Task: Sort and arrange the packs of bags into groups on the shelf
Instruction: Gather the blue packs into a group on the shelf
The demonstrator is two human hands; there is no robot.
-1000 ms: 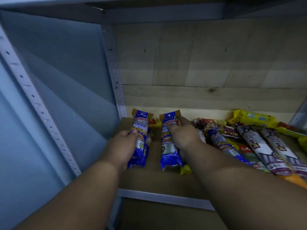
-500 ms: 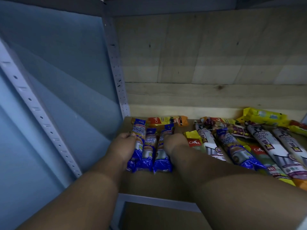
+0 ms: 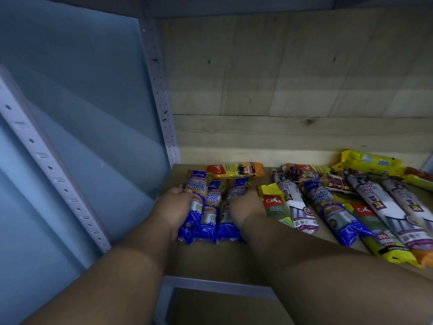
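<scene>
Three blue "Singlet Handle" packs [image 3: 209, 212] lie side by side at the left end of the wooden shelf [image 3: 210, 259]. My left hand [image 3: 176, 208] curls around the leftmost blue pack [image 3: 195, 198]. The rightmost blue pack [image 3: 230, 225] sits under my right hand [image 3: 244, 208], whose fingers press on it. An orange-yellow Casa pack [image 3: 235, 171] lies crosswise behind the three. A fourth blue pack [image 3: 335, 214] lies to the right among mixed packs.
Right of my hands lie a green Casa pack [image 3: 276, 207], white "Draw String" packs [image 3: 384, 207], a yellow Casa pack [image 3: 379, 233] and a yellow pack [image 3: 367, 161] at the back. A perforated metal upright [image 3: 161, 102] and blue side panel bound the left. The shelf's metal front rail [image 3: 210, 283] runs below.
The blue packs, apart one second ago, now lie pushed together in a row of three. Both hands have moved closer together around them.
</scene>
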